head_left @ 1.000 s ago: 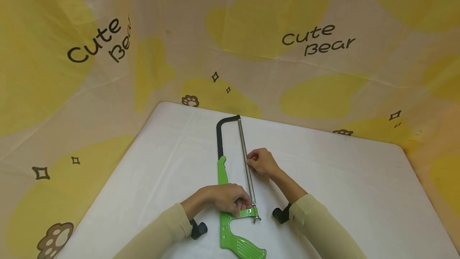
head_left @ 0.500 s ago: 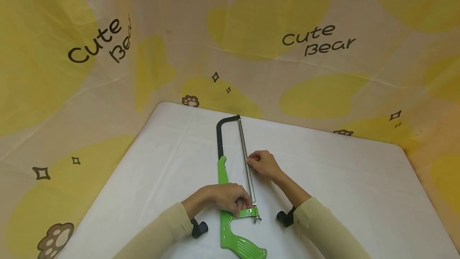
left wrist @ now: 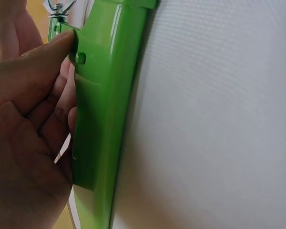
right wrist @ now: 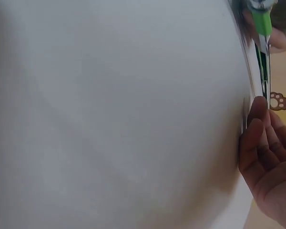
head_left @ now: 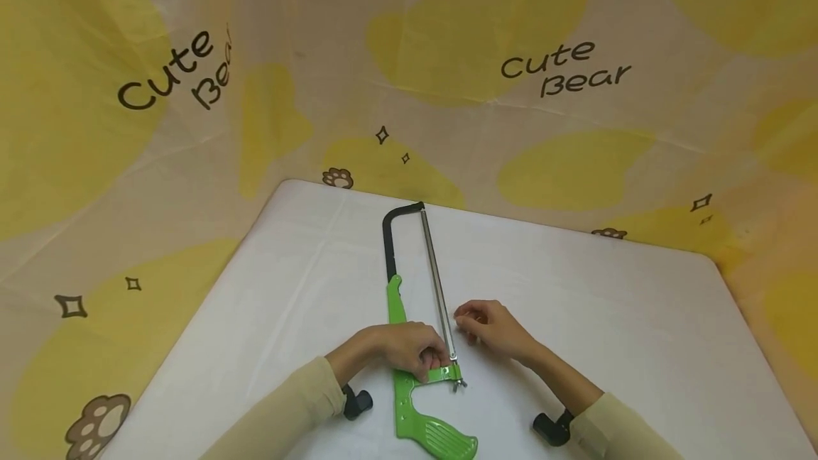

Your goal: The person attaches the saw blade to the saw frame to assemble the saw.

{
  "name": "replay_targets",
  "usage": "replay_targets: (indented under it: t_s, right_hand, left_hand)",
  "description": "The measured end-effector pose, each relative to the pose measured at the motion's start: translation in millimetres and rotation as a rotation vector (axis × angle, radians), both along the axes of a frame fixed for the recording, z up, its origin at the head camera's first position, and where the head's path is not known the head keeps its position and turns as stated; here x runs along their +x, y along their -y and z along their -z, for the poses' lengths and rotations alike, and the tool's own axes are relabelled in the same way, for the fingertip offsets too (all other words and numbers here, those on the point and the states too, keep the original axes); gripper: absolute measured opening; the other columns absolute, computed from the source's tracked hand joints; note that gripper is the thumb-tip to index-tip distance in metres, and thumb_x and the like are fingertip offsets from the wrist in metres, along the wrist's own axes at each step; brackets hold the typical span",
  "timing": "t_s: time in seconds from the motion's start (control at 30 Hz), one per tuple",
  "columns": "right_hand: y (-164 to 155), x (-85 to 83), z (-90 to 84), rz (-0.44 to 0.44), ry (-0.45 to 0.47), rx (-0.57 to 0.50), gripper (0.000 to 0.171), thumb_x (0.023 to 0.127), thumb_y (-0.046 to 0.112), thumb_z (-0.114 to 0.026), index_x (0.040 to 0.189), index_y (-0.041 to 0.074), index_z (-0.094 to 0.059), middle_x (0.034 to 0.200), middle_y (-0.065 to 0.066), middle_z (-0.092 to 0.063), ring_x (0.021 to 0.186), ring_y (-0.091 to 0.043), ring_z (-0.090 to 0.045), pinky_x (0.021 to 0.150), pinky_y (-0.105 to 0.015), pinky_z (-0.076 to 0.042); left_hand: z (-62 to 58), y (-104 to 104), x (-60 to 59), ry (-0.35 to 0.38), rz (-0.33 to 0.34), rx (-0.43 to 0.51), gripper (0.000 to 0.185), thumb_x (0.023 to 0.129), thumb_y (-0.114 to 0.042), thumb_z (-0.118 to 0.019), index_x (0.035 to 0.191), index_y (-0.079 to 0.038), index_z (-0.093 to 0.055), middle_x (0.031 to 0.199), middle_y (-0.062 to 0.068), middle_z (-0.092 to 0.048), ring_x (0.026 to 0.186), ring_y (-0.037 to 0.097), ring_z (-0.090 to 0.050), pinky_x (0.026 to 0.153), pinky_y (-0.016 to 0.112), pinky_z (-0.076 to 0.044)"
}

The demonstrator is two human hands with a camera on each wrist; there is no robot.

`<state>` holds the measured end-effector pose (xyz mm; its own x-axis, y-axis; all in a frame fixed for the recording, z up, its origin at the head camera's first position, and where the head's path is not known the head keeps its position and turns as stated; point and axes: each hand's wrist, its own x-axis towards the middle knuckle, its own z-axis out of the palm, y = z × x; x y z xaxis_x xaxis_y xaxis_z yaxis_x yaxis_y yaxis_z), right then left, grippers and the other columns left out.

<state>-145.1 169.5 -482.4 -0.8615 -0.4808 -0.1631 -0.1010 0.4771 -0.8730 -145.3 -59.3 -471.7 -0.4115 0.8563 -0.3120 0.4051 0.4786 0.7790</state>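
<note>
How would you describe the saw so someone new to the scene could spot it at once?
Start at the white table in front of the yellow bear-print cloth; the hacksaw lies along its middle, between both hands. The left hand grips its green frame by the handle and the right hand is beside the blade. It is the only tool there, bright green and black.

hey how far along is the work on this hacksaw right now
Done, as it looks: the blade sits in the hacksaw, hooked at both ends, and the saw lies flat on the white table. In hand: the left hand grips the green frame by the wing nut; the right hand hovers beside the blade, apart from it. Left, probably: tightening or loosening that nut; the blade's tension cannot be judged.
</note>
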Motion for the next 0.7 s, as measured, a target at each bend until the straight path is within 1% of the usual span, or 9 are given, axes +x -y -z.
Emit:
replay_targets:
  t_s: [0.17, 0.3, 0.37, 0.47, 0.6, 0.7]
  right_hand:
    - [-8, 14.7, -0.5, -0.037, 0.005, -0.045, 0.027, 0.098, 0.018, -0.062, 0.113, -0.004, -0.065, 0.084, -0.01, -0.068, 0.071, -0.019, -0.063, 0.062, -0.024, -0.048]
    - [-13, 26.5, 0.2, -0.068, -0.004, -0.049, 0.025, 0.096, 0.014, -0.064, 0.115, -0.002, -0.065, 0.087, -0.007, -0.069, 0.072, -0.018, -0.065, 0.063, -0.024, -0.05]
    - [-15, 33.0, 0.4, -0.087, -0.004, -0.055, 0.025, 0.095, 0.012, -0.064, 0.116, -0.001, -0.065, 0.087, -0.005, -0.069, 0.072, -0.017, -0.065, 0.065, -0.024, -0.05]
    - [-18, 43.0, 2.3, -0.104, 0.012, -0.07, 0.025, 0.093, 0.01, -0.065, 0.115, -0.001, -0.065, 0.087, -0.004, -0.069, 0.07, -0.013, -0.063, 0.064, -0.024, -0.05]
    - [-19, 54.4, 5.5, -0.116, 0.019, -0.077, 0.02, 0.092, 0.008, -0.067, 0.11, 0.001, -0.066, 0.085, -0.003, -0.069, 0.069, -0.008, -0.061, 0.062, -0.023, -0.051]
    - [-19, 59.5, 6.3, -0.118, 0.001, -0.074, 0.018, 0.09, 0.008, -0.067, 0.107, 0.002, -0.067, 0.083, 0.0, -0.068, 0.068, -0.006, -0.061, 0.062, -0.023, -0.052]
  left_hand:
    - [-0.8, -1, 0.1, 0.002, -0.009, 0.001, 0.029, 0.078, 0.005, -0.077, 0.104, -0.008, -0.072, 0.077, -0.009, -0.059, 0.07, -0.001, -0.052, 0.067, 0.015, -0.047]
    - [-1.2, -2, 0.1, 0.022, -0.014, 0.014, 0.029, 0.079, 0.006, -0.076, 0.103, -0.007, -0.071, 0.078, -0.007, -0.06, 0.07, -0.001, -0.053, 0.067, 0.016, -0.047]
    - [-1.4, -2, -0.1, 0.031, -0.016, 0.019, 0.027, 0.079, 0.007, -0.076, 0.103, -0.007, -0.071, 0.079, -0.006, -0.06, 0.07, 0.0, -0.053, 0.067, 0.016, -0.047]
    - [-0.1, -2, -0.6, 0.029, -0.012, 0.026, 0.027, 0.08, 0.007, -0.076, 0.102, -0.006, -0.071, 0.079, -0.006, -0.061, 0.07, 0.0, -0.053, 0.067, 0.016, -0.047]
    - [1.9, -2, -0.7, 0.026, -0.009, 0.028, 0.027, 0.08, 0.008, -0.075, 0.102, -0.007, -0.071, 0.079, -0.008, -0.06, 0.07, 0.0, -0.053, 0.068, 0.016, -0.047]
    - [1.6, -2, -0.5, 0.025, -0.013, 0.024, 0.027, 0.08, 0.007, -0.076, 0.102, -0.007, -0.071, 0.078, -0.008, -0.06, 0.071, 0.0, -0.053, 0.068, 0.017, -0.047]
